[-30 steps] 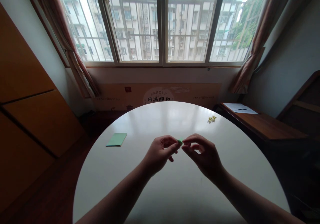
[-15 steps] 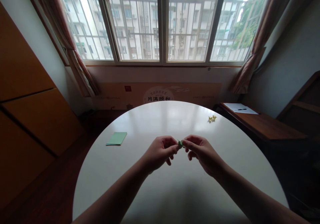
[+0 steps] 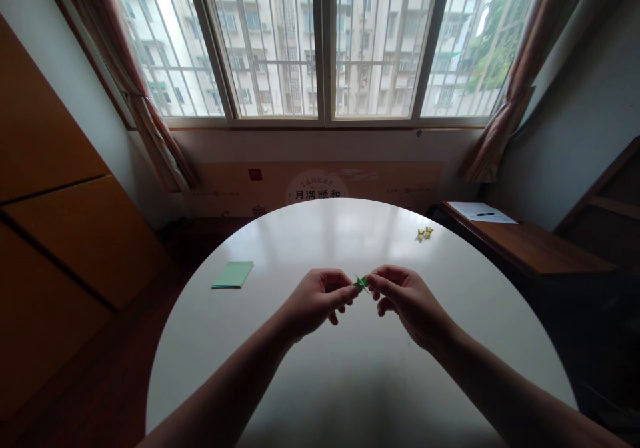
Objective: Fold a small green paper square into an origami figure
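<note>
A small green folded paper piece is pinched between my two hands, above the middle of the white round table. My left hand closes thumb and forefinger on its left side. From the other side, the fingertips of my right hand grip its right end. Thin pointed bits of the paper stick out between the fingers; the rest of its shape is partly hidden by them. The other fingers of both hands curl loosely beneath.
A stack of light green square paper lies on the table's left side. Small yellow folded paper pieces sit near its far right edge. Beyond, a brown side table bears a white sheet with a dark pen.
My fingertips have drawn slightly apart, so more of the green folded paper shows between them. The view has shifted a little.
</note>
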Demonstrator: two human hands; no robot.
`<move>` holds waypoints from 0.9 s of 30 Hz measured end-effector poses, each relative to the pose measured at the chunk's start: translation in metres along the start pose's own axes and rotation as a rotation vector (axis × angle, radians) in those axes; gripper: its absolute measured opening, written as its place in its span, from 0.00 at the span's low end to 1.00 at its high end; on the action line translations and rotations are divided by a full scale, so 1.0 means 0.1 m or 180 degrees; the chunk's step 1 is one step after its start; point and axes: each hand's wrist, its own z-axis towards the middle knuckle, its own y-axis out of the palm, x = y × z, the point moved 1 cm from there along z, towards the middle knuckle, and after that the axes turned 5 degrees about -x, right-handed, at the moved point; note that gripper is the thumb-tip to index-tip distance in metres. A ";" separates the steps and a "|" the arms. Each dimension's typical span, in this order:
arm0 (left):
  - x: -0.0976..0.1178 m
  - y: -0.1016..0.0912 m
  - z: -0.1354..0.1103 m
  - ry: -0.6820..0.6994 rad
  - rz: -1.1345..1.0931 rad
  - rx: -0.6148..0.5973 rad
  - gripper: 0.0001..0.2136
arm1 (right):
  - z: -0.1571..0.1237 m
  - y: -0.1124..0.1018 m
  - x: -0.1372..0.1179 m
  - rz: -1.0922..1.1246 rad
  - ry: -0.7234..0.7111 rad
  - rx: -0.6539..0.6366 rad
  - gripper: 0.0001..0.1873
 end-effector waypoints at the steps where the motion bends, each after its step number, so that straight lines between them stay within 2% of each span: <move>1: 0.00 0.00 0.00 -0.0006 -0.0009 -0.0002 0.15 | 0.00 0.00 0.00 0.0016 0.0013 -0.0006 0.15; 27: 0.01 -0.02 0.00 -0.0033 -0.0068 -0.0103 0.15 | 0.00 0.00 0.01 0.0335 0.0290 -0.0072 0.15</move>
